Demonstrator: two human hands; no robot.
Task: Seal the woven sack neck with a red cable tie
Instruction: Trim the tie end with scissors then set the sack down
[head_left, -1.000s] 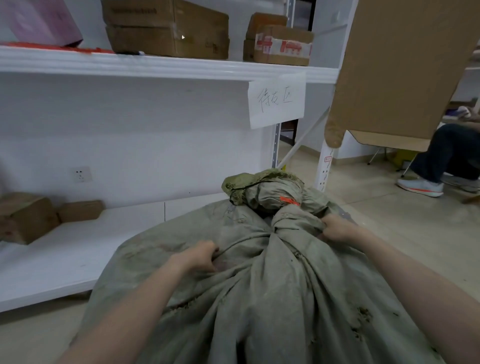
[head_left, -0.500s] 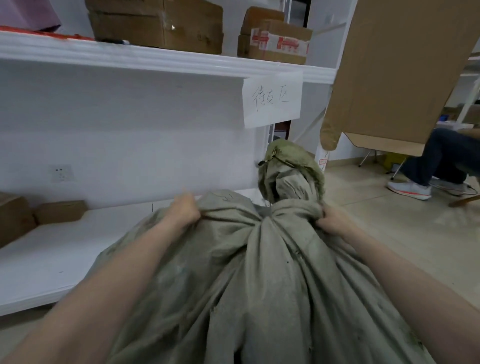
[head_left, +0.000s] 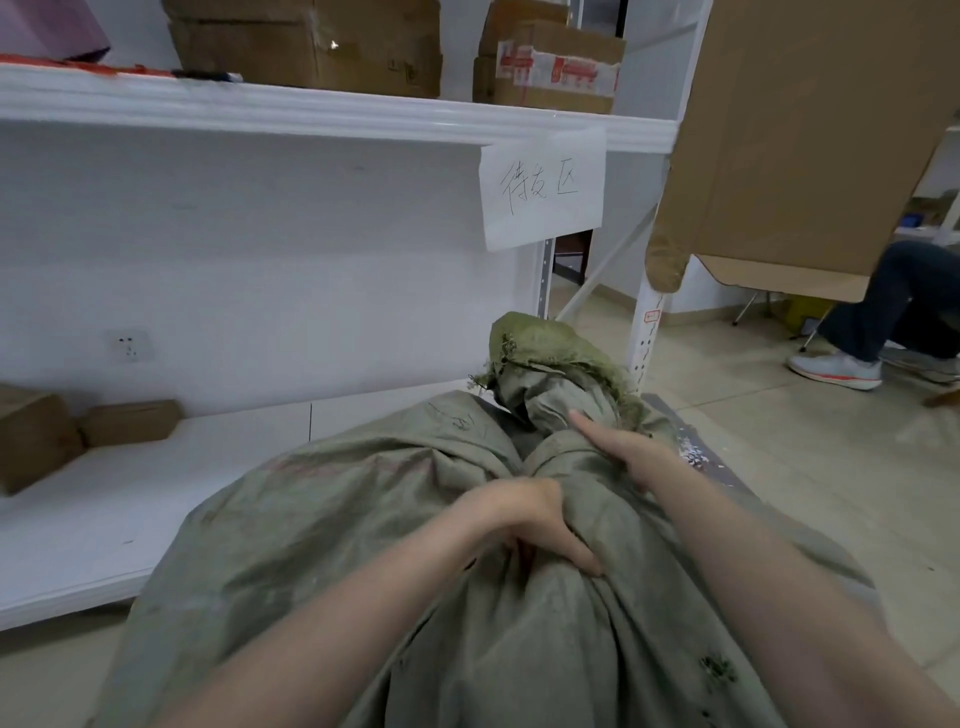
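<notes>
Left hand (head_left: 524, 519) — fingers curled, gripping a fold of the grey-green woven sack (head_left: 337, 545). Right hand (head_left: 623, 452) — fingers straight, lying flat just below the bunched neck (head_left: 550, 384).

The woven sack (head_left: 571, 649) fills the near ground, its bunched neck (head_left: 556, 384) close in front of the shelf upright (head_left: 644, 322); whether they touch is hard to tell. Left of the neck the lower shelf (head_left: 156, 509) lies bare as far as two small cardboard boxes (head_left: 130, 422), under the upper shelf (head_left: 311, 111). Right of the sack the floor (head_left: 779, 467) is open up to a seated person's shoe (head_left: 836, 369); a cardboard sheet (head_left: 805, 130) hangs above it.
</notes>
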